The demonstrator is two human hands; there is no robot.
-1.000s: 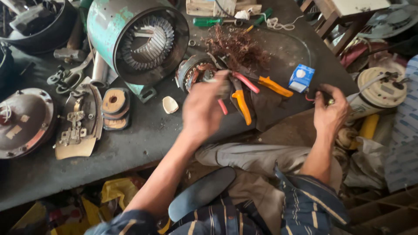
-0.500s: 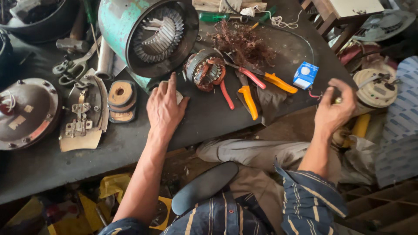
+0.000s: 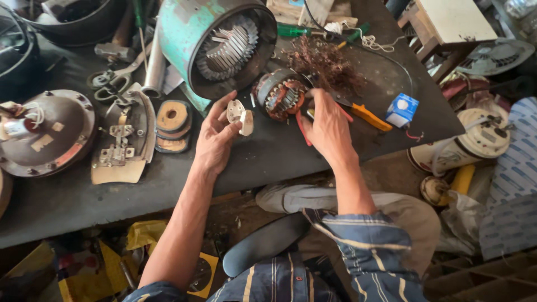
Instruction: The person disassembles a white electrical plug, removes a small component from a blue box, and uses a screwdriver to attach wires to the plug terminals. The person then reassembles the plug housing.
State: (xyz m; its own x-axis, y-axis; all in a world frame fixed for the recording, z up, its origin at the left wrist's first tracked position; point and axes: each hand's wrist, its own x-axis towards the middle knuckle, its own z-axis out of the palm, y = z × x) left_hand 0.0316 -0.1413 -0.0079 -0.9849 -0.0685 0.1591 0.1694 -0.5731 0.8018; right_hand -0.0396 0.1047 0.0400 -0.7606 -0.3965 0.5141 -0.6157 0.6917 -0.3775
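Here, leaning in over the near edge of the table (image 3: 268,162), both forearms crossing it toward the middle. Pinching, with the left hand (image 3: 215,140), a small white plastic piece (image 3: 240,114) between thumb and fingertips, closed on it and lifting it just clear of the dark top. Laying the right hand (image 3: 330,126) palm-down just to the right, fingers curling over the red-handled pliers (image 3: 302,130) and touching the side of the small wound stator (image 3: 279,95); not possible to tell whether clasping anything or merely resting there. Judging the work in hand as a matter of steadiness: worth keeping the pinch on the white piece light but sure, at its edges, and bracing the stator with the right fingers on its metal ring rather than on the copper windings, easily nicked by the look of them. Finding that stator just beyond and to the right of the left fingertips, near the white piece but apart from it, between the two hands. Passing, further out toward the table's right edge, an orange-handled tool (image 3: 369,116) and a small blue box (image 3: 401,109). Meeting, behind the stator toward the far edge, a tangle of stripped copper wire (image 3: 327,64). Ending at the far edge, beyond the left hand, on a large teal motor housing (image 3: 184,28) lying on its side, open end facing the hands.
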